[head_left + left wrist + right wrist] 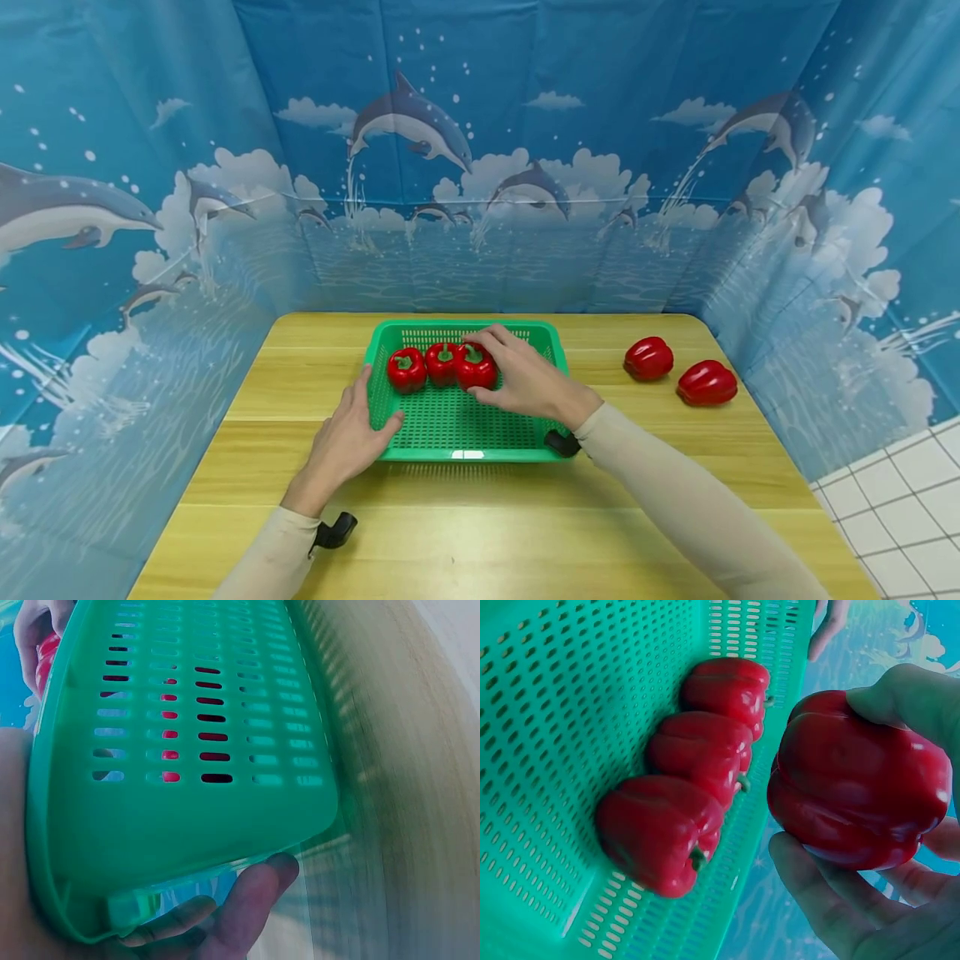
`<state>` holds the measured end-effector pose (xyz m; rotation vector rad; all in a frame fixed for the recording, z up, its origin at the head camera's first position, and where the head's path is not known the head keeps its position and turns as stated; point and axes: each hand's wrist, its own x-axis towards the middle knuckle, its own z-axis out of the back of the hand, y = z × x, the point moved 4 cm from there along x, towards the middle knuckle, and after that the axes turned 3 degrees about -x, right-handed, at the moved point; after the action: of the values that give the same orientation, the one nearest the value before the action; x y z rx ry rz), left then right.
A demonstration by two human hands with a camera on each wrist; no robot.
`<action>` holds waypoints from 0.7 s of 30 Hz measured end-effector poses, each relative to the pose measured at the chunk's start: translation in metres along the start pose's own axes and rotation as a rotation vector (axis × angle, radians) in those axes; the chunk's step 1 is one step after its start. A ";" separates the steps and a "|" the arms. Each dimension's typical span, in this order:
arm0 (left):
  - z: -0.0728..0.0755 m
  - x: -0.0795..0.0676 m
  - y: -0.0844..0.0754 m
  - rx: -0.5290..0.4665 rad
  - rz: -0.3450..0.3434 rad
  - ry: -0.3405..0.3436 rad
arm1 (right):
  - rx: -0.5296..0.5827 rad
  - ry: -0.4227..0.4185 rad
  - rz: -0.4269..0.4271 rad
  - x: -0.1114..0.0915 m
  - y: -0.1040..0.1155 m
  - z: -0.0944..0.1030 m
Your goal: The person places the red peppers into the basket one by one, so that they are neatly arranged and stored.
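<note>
My right hand (pixel 534 382) grips a glossy red bell pepper (pixel 859 787) between thumb and curled fingers, holding it over the green basket (pixel 468 455). Three more red bell peppers lie in a row inside the basket: one on the left (pixel 407 372), one in the middle (pixel 441 365) and one nearest the right wrist camera (pixel 656 832). In the head view the held pepper covers that last one. At the basket's left end, my left hand (pixel 347 437) holds the rim, thumb over the edge and fingers (pixel 247 907) against the outer wall.
Two red bell peppers, one farther back (pixel 648 359) and one nearer the right edge (pixel 707 383), lie on the wooden table (pixel 450 533) to the right of the basket. A blue dolphin-print curtain (pixel 480 250) closes off the back and sides.
</note>
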<state>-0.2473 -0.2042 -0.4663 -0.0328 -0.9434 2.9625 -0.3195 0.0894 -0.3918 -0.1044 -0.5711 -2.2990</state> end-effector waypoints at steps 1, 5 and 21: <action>0.000 0.000 0.000 0.003 -0.003 0.002 | 0.002 0.007 0.001 0.001 0.001 -0.001; 0.001 0.000 -0.001 0.014 -0.013 0.011 | 0.028 0.038 0.002 0.008 0.003 -0.006; 0.001 0.000 0.002 0.046 -0.011 0.027 | 0.067 0.096 0.000 0.028 0.007 -0.024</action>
<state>-0.2470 -0.2060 -0.4668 -0.0663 -0.8696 2.9640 -0.3319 0.0565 -0.4038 0.0386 -0.5979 -2.2687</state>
